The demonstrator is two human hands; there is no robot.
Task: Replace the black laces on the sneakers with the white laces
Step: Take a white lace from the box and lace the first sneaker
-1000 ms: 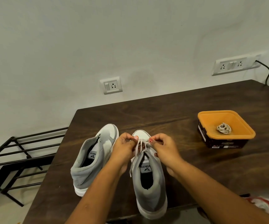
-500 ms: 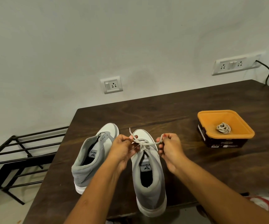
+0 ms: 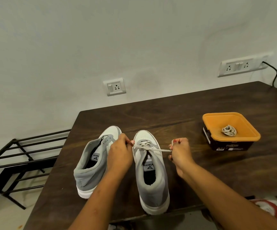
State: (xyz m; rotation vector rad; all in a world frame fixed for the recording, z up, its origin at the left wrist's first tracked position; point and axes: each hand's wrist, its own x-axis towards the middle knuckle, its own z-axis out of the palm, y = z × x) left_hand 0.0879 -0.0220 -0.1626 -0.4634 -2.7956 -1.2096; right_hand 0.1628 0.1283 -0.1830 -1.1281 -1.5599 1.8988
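Two grey and white high-top sneakers stand side by side on the dark wooden table (image 3: 176, 112), toes pointing away from me. The right sneaker (image 3: 151, 173) carries a white lace (image 3: 161, 149) crossed over its upper eyelets. My left hand (image 3: 120, 153) pinches one end of that lace at the shoe's left side. My right hand (image 3: 181, 153) grips the other end, stretched taut to the right of the shoe. The left sneaker (image 3: 91, 165) shows bare eyelets with no lace. Another bundled white lace (image 3: 228, 130) lies in the orange tray (image 3: 217, 118).
The orange tray sits on a black box (image 3: 229, 144) at the table's right. A black metal rack (image 3: 14, 163) stands left of the table. Wall sockets (image 3: 114, 86) and a cable (image 3: 274, 72) are behind. Red and white cloth (image 3: 275, 208) lies at the lower right.
My hands have drawn apart sideways, the right one moving well to the right, so the white lace crossing is now pulled tight over the right sneaker.
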